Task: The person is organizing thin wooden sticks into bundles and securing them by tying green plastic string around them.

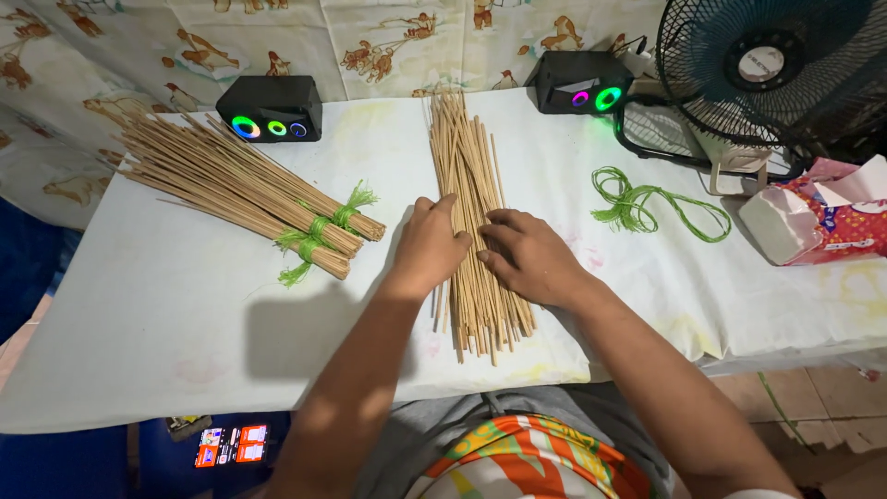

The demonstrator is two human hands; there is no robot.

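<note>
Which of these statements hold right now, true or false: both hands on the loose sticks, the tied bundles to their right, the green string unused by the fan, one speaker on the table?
1. Both hands, left hand and right hand, rest on the loose pile of thin tan sticks. True.
2. The tied stick bundles lie to the right of the hands. False: they lie to the left, bound with green string.
3. A loose coil of green string lies on the white table cover near the black fan. True.
4. Only one speaker stands on the table. False: two black speakers with lit rings, one at the left, one at the right.
</note>
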